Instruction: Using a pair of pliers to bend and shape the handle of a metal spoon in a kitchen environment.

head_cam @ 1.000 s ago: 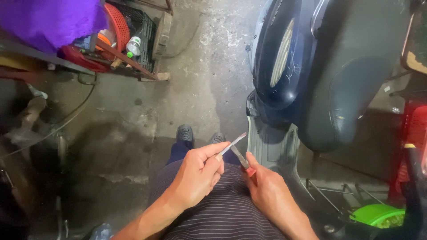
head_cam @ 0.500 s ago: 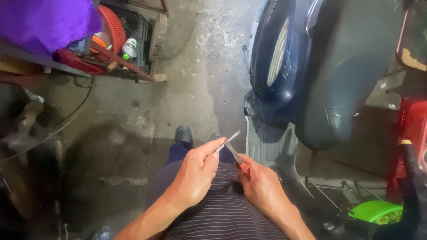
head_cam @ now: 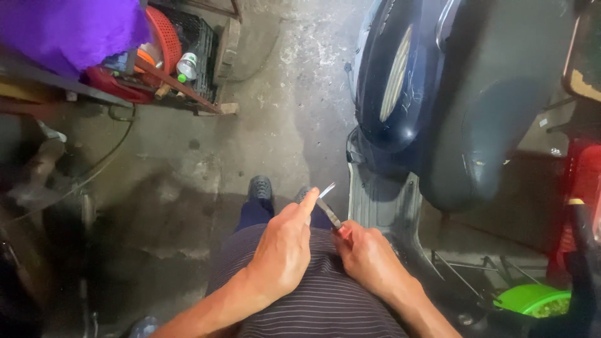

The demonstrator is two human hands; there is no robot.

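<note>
While right hand (head_cam: 369, 260) grips pliers (head_cam: 330, 214), left hand (head_cam: 285, 250) pinches metal strip (head_cam: 327, 189) above.

- The left hand (head_cam: 285, 253) pinches a thin, flat metal strip (head_cam: 327, 189) at its fingertips, with the strip's pale end poking up beyond them.
- The right hand (head_cam: 369, 258) grips a slim dark tool (head_cam: 329, 214) with a red handle end; the tool's tip meets the strip.
- Both hands hover above a striped shirt (head_cam: 319, 307) and dark shoes (head_cam: 260, 187).
- A dark blue scooter (head_cam: 438, 94) stands just to the right.
- A red basket (head_cam: 164, 39) and purple cloth (head_cam: 69, 28) sit upper left, on the concrete floor (head_cam: 275, 106).
- A green bowl (head_cam: 532, 299) lies lower right.
</note>
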